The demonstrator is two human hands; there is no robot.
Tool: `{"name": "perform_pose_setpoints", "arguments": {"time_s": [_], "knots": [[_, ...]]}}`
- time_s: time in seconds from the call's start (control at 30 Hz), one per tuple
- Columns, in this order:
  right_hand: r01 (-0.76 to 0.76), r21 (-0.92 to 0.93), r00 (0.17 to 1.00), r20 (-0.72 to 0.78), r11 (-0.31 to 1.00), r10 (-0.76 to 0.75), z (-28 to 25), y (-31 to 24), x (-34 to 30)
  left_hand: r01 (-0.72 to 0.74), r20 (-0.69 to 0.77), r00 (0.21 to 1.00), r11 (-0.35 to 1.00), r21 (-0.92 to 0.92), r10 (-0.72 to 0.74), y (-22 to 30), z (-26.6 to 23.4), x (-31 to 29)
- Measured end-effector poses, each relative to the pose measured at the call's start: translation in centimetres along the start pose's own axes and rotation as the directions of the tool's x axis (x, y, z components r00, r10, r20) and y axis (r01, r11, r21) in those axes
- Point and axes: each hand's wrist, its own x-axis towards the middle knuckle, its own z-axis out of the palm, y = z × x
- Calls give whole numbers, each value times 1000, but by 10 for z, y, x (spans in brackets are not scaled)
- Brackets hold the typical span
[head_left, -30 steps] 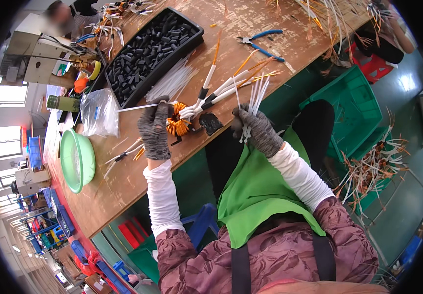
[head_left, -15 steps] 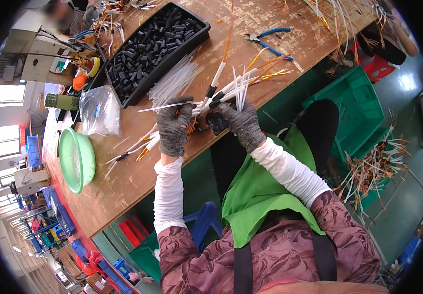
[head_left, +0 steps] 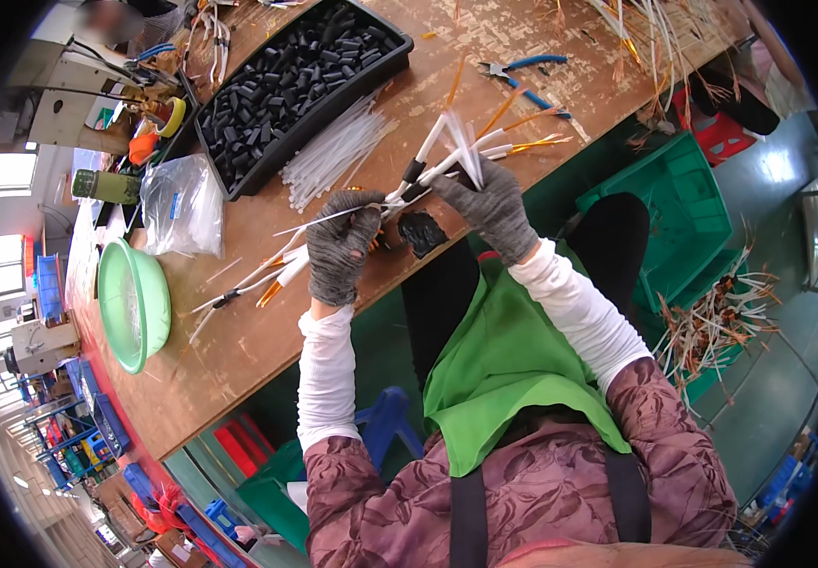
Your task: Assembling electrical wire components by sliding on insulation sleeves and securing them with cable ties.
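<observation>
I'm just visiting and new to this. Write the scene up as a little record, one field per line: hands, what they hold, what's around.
Left hand: grey-gloved, pinching a thin white strip
Right hand: grey-gloved, gripping a bunch of white strips
By the hands: white-sleeved wires with orange ends
Beyond the hands: black tray of short black pieces; loose pile of white strips beside it
Far right: blue-handled pliers, jaws open
Left side: clear plastic bag, green bowl
Clothing: green apron

The table (head_left: 220, 374) is scuffed wood; the gloves (head_left: 336, 256), matt knitted cloth; the white strips (head_left: 336, 151) at upper centre, smooth plastic; the bag (head_left: 185, 206), glossy plastic.
</observation>
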Motion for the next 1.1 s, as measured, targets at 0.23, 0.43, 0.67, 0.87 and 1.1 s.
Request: {"name": "perform_pose_setpoints", "arguments": {"time_s": [0.23,0.43,0.67,0.87,1.1], "knots": [[-326,306,943,35,894,332,8,16,-24,-138,-12,990,984,110,140,-2,2,-3],[-459,361,885,106,812,453,6,3,-27,-55,-184,981,997,58,64,8,2,-17],[-84,258,988,145,963,48,31,2,-51,-135,-8,991,983,127,137,20,24,-27],[-173,284,982,119,943,145,22,0,-46,-21,-49,999,1000,13,21,32,9,-25],[-156,195,970,-157,968,188,31,7,-24,-116,-303,948,993,-26,103,8,-8,0]]}}
